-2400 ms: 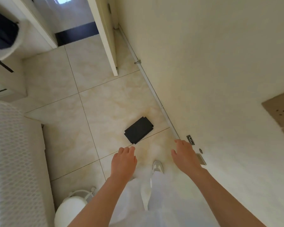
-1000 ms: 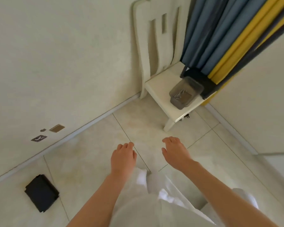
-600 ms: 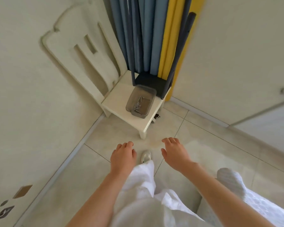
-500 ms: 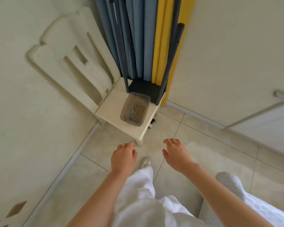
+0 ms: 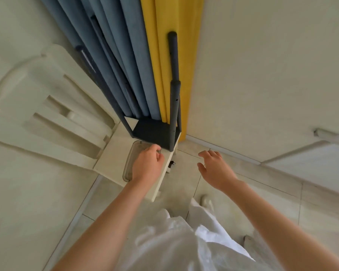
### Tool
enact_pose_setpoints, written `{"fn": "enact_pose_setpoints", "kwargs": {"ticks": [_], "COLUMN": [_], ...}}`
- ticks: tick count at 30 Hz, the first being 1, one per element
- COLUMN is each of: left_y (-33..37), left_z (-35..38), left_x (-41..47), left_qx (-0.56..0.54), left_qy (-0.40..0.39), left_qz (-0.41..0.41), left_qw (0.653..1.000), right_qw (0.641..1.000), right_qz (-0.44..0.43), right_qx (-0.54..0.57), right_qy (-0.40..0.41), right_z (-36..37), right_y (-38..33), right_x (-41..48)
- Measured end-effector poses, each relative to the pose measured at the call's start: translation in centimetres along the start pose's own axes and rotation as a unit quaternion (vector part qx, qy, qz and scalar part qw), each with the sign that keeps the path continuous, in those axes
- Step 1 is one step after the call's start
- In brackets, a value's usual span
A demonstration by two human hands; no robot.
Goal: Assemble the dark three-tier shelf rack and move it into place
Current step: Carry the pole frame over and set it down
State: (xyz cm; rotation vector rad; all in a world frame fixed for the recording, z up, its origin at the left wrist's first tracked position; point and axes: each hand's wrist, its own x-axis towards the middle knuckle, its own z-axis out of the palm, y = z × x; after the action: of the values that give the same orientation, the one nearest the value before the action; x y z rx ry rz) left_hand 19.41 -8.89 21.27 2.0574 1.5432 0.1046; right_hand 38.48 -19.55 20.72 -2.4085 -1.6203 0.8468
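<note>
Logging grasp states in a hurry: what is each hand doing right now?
Left hand: curled at the far end of the clear tray; whether it grips anything cannot be told.
Right hand: open, holding nothing.

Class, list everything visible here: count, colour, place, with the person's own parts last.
Chair: one, cream, by the left wall.
Blue curtain: one, behind the chair.
Yellow curtain: one, right of the blue.
Shelf rack: one, dark grey, on the chair seat, against both curtains.
Plastic tray: one, clear, on the seat, partly under the left hand.
Shoe: one, white, on the tiled floor.
Left hand: one, over the tray, fingers curled.
Right hand: one, fingers relaxed, above the floor.
</note>
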Motion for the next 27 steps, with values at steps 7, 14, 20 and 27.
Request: {"fn": "enact_pose_setpoints", "kwargs": {"ticks": [7, 14, 20, 27], "left_y": [6.6, 10.8, 11.2, 10.8], "left_z": [1.8, 2.7, 1.9, 2.7], "left_x": [6.0, 9.5, 11.5, 12.6], "left_qx": [-0.159, -0.341, -0.412, -0.388], "left_qy": [0.046, 0.157, 0.227, 0.272], "left_qz": [-0.104, -0.169, -0.191, -0.157], "left_qw": [0.981, 0.911, 0.862, 0.867], "right_qw": [0.996, 0.982, 0.974, 0.98], "right_qz": [-0.081, -0.185, -0.217, -0.169], "right_qx": [-0.022, -0.017, 0.054, 0.104], "right_qy": [-0.039, -0.047, -0.04, -0.02], "right_z": [-6.9, -13.4, -15.6, -15.4], "right_y": [3.0, 2.1, -1.5, -4.5], "right_x": [8.1, 16.2, 22.1, 27.6]}}
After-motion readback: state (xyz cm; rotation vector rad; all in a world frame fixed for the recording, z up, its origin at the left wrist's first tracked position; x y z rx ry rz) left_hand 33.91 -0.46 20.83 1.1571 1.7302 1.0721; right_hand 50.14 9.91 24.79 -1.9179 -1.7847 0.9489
